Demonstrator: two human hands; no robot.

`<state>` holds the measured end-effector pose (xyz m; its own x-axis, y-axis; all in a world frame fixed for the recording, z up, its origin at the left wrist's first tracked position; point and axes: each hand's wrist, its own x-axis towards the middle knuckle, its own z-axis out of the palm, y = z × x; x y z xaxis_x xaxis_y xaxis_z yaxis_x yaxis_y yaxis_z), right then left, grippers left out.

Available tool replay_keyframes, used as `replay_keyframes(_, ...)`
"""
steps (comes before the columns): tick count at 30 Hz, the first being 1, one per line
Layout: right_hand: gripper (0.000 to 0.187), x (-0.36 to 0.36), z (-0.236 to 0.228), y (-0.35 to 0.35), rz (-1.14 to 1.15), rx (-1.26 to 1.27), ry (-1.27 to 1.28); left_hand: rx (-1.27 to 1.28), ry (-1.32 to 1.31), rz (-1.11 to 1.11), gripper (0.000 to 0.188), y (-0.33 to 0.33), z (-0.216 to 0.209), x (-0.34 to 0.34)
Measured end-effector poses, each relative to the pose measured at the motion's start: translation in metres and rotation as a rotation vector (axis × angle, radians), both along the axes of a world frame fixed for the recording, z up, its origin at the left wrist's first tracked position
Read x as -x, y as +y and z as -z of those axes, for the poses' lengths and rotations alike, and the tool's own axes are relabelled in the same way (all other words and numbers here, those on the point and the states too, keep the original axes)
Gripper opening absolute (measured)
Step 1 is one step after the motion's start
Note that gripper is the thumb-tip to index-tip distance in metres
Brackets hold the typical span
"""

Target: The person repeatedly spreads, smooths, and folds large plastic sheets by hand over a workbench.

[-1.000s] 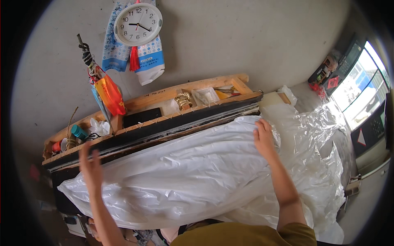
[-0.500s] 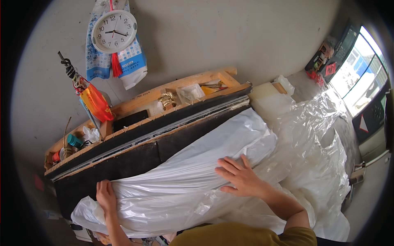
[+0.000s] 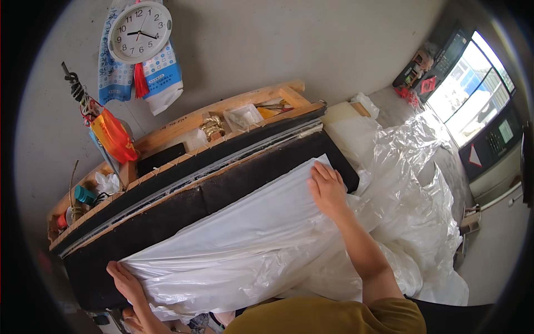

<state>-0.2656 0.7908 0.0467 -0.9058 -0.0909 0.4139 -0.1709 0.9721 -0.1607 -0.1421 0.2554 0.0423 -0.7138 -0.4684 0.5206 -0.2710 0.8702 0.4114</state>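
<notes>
Item, one left hand (image 3: 125,283): closed on the near-left end of a white plastic sheet (image 3: 239,234), folds fanning out from the grip toward the right. Item, one right hand (image 3: 329,189): laid over the sheet's far-right corner, fingers together; whether the thumb pinched from beneath could not be told. Item, the sheet itself: spanned the gap between both grips, its upper edge fairly straight, smoother below the right hand, creased close to the left. Item, a black padded surface (image 3: 222,192): bare beyond the sheet's edge, running past both hands. Item, a wooden tray (image 3: 245,99): well beyond the grips, past the padding, holding gold cord (image 3: 211,127) and a white box (image 3: 243,118). Item, a heap of clear film (image 3: 411,161): to the right of the right hand. Handling notes, as judged: the edge between the grips called for even, gentle tension, since thin film seemed likely to stretch or tear under a sharp tug; the left grip was best widened along the edge to loosen the gathers; the right palm did well kept flat, smoothing outward from mid-sheet, clear of the heap beside it.
</notes>
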Motion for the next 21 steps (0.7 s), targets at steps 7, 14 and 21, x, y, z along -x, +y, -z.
replay_keyframes(7, 0.008, 0.056, -0.003, 0.024, -0.078, 0.213, -0.109, 0.159, 0.022, -0.092, 0.018, -0.012, 0.015, -0.043)
replay_keyframes(14, 0.011, 0.089, -0.006, 0.006, 0.218, 0.301, 0.171, -0.37, 0.296, -0.1, 0.015, -0.006, -0.001, 0.018)
replay_keyframes(21, 0.016, 0.171, 0.029, 0.0, 0.472, 0.363, 0.112, -0.137, 0.03, -0.281, 0.014, 0.011, -0.005, 0.115)
